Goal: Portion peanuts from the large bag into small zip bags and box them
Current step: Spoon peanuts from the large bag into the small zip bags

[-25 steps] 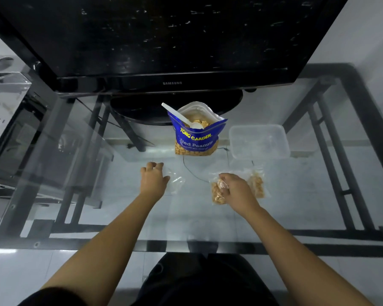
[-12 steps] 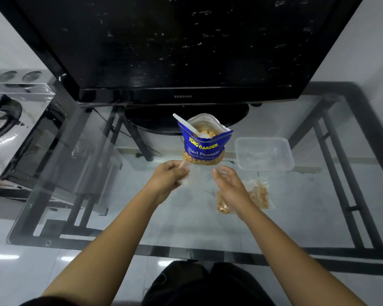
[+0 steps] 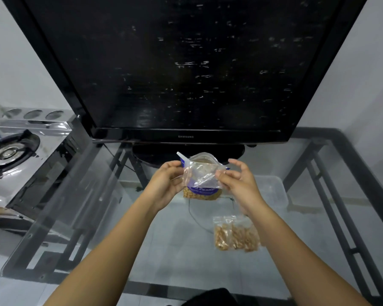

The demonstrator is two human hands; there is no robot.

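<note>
Both of your hands had risen from the worktop (image 3: pixel 168 257) since a second before, when the left one rested beside an empty zip bag and the right one pressed on a filled bag. Now your left hand (image 3: pixel 166 184) and right hand (image 3: pixel 239 184) met in the air in front of the large peanut bag (image 3: pixel 200 193), with the empty zip bag (image 3: pixel 202 176) stretched between them. Your left hand pinched the bag's left edge with its fingers curled round it, and your right hand pinched the right edge between thumb and forefinger while its other fingers stood loosely spread above. The clear bag held nothing that could be seen and hid much of the blue peanut bag behind it. That large bag stood upright and open on the glass, just in front of the television (image 3: pixel 186 67), with a white spoon (image 3: pixel 182 157) sticking out of its mouth to the left. Two filled zip bags (image 3: pixel 236 236) lay side by side, touching, on the worktop below your right wrist. A clear plastic box (image 3: pixel 274 191) sat to the right of the large bag, partly behind your right hand. A gas stove (image 3: pixel 11 151) stood off to the left.
</note>
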